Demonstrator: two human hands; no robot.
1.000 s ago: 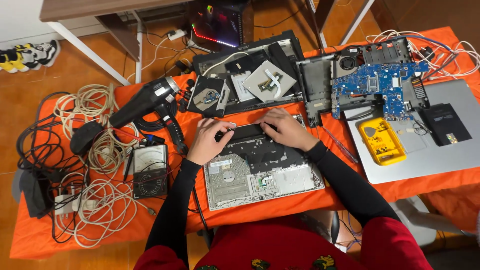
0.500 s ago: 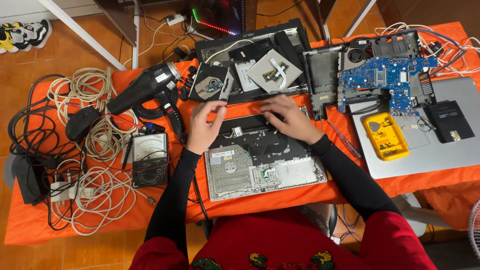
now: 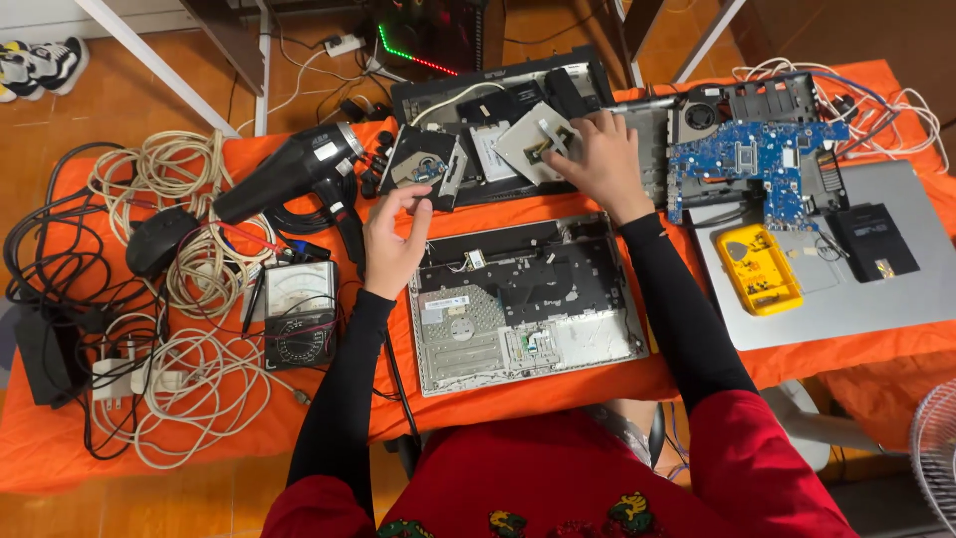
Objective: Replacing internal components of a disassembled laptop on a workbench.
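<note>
An opened silver laptop base (image 3: 528,304) with bare internals lies in front of me on the orange cloth (image 3: 518,209). My left hand (image 3: 393,239) hovers just left of its upper corner, thumb and forefinger curled close together, with nothing visible between them. My right hand (image 3: 597,159) reaches beyond the base. Its spread fingers rest on a grey square drive part (image 3: 533,134) that lies on a black laptop shell (image 3: 478,100). An optical drive (image 3: 423,164) sits just above my left hand.
A black hot-air gun (image 3: 289,174), an analogue meter (image 3: 299,314), a mouse (image 3: 159,239) and tangled cables (image 3: 184,389) fill the left. On the right lie a blue motherboard (image 3: 757,159), a yellow parts tray (image 3: 762,269) and a silver lid (image 3: 896,289).
Both hands have left the top edge of the laptop base. The right hand reached away to the grey drive part, and the left lifted off to the left.
</note>
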